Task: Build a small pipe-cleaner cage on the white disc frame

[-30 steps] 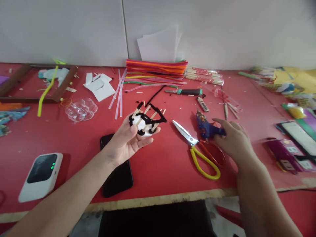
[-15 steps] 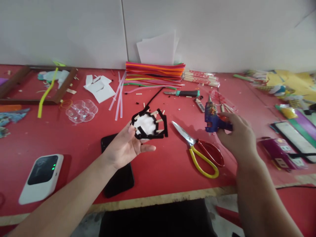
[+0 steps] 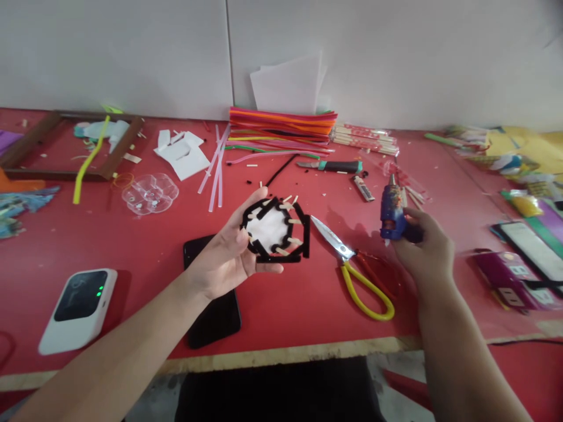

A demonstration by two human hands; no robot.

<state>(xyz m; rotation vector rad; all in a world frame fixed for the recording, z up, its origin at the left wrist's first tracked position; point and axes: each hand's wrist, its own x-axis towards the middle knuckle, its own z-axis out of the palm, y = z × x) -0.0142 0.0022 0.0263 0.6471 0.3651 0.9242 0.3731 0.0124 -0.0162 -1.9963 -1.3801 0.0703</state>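
Note:
My left hand (image 3: 229, 258) holds up a small craft piece (image 3: 275, 230), a white disc ringed by black pipe cleaner with short wooden sticks poking out, its face turned toward me. My right hand (image 3: 426, 251) is wrapped round a blue glue gun (image 3: 392, 212), lifted off the red table (image 3: 132, 258) with its nozzle pointing up and away. Between the two hands lie scissors (image 3: 357, 269) with one yellow and one red handle, blades pointing up-left. A black phone (image 3: 213, 310) lies under my left wrist.
A stack of coloured sheets (image 3: 281, 124) and white paper lean at the back wall. Glue sticks (image 3: 215, 167), a utility knife (image 3: 334, 166), a clear plastic bottle base (image 3: 151, 193), a wooden frame (image 3: 65, 146) and a white device (image 3: 77, 310) lie around. Clutter fills the right side.
My right hand picked the glue gun up off the table and raised it. My left hand turned the craft piece so its white face shows.

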